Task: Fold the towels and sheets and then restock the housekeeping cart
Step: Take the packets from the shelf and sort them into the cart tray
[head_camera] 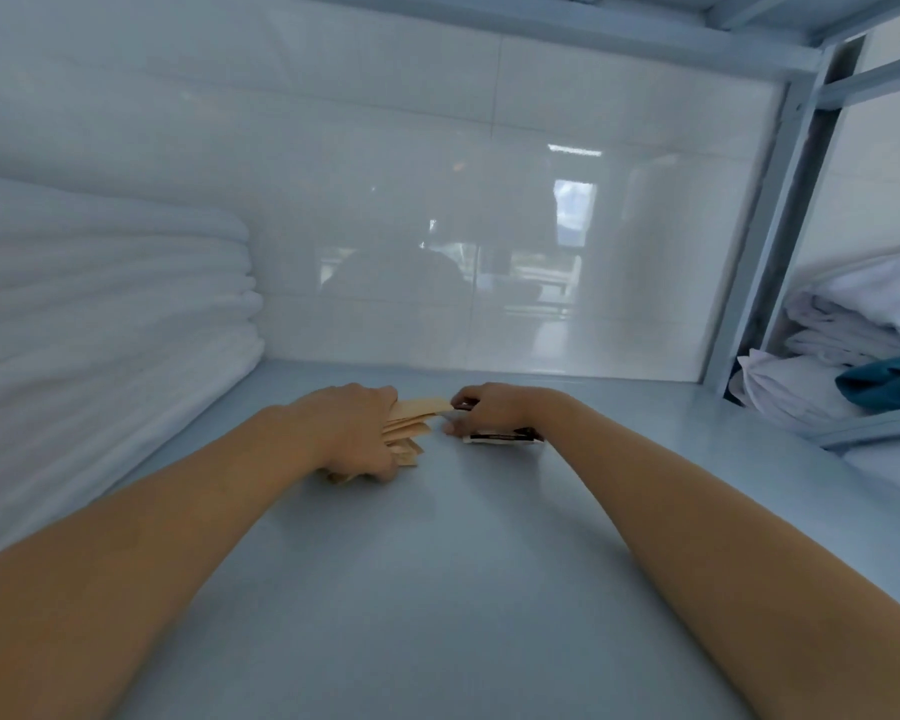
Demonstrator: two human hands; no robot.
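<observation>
Cool, even daylight fills the shelf (489, 589), the glossy tiled wall (437, 226) throws back glare from a window and a strip light, the towels (100, 314) wash out almost to pure white, everything is softly blurred, and wide-angle distortion bends the frame (780, 226) at the edges.

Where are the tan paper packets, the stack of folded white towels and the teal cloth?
tan paper packets (421, 407): head view, on the top packet between the two hands.
stack of folded white towels (100, 324): head view, on the folded edges at left.
teal cloth (887, 383): head view, on its middle fold, right shelf.
</observation>
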